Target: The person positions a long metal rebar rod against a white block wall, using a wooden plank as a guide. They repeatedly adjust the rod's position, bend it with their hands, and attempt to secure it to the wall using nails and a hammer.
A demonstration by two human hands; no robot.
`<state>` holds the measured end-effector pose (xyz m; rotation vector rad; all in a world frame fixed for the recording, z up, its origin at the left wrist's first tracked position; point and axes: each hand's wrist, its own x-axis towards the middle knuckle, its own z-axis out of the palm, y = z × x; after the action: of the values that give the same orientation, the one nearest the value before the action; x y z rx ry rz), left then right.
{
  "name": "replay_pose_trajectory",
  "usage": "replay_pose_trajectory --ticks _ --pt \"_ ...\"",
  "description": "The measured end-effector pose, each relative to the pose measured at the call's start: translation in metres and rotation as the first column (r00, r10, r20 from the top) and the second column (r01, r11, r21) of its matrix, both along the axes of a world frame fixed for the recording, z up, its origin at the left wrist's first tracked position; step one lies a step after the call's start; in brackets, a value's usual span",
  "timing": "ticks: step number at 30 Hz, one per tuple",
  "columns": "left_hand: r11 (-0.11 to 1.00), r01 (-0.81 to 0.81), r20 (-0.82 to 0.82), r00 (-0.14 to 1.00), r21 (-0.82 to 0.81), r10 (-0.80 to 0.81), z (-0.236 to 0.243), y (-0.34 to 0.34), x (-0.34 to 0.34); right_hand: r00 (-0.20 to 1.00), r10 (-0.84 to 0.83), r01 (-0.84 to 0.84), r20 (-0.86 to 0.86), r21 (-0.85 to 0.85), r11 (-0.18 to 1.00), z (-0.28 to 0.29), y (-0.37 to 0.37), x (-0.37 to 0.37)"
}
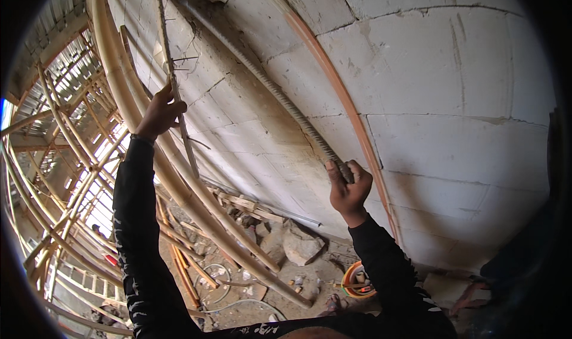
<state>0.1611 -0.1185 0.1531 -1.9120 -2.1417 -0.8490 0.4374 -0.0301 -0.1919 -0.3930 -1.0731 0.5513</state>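
Grey ribbed rod slants across the block wall, its right-hand-clasped lower end seemingly unfastened yet, while the left hand grasps a narrow batten toward the wall's left edge.

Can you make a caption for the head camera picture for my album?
Beside a pale block wall, the left hand grips a thin strip while the right hand holds a ribbed rod.

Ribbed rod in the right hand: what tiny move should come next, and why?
Perhaps slide the right hand a little higher along the ribbed rod. It seems to hold only the lower end, while the rod slants far up by the block wall, and the left hand is busy with a thin strip.
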Motion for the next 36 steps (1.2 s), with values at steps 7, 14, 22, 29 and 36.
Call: replay_pose_trajectory --ticks 7,14,22,29,36 --pt "0.999 -0.011 -0.076 0.997 -0.048 0.007 0.006 -0.005 -0.005 0.978 -0.206 0.197 0.034 0.188 0.962 0.011 0.073 -0.103" --pt "0.997 0.053 -0.085 0.995 -0.050 -0.057 0.006 -0.003 -0.005 0.922 -0.381 0.388 -0.075 0.223 0.894 0.112 0.112 -0.201" --pt "0.999 0.033 -0.039 0.999 -0.033 -0.035 0.001 -0.001 0.005 0.861 -0.469 0.505 -0.197 0.214 0.836 0.180 0.123 -0.244" --pt "0.998 0.041 -0.184 0.982 -0.044 -0.049 0.008 -0.008 -0.009 0.879 -0.477 0.468 -0.026 0.245 0.849 0.214 0.117 -0.260" --pt "0.997 0.072 -0.287 0.955 -0.018 -0.074 0.016 -0.014 -0.018 0.884 -0.464 0.418 0.061 0.344 0.841 0.252 0.081 -0.250"
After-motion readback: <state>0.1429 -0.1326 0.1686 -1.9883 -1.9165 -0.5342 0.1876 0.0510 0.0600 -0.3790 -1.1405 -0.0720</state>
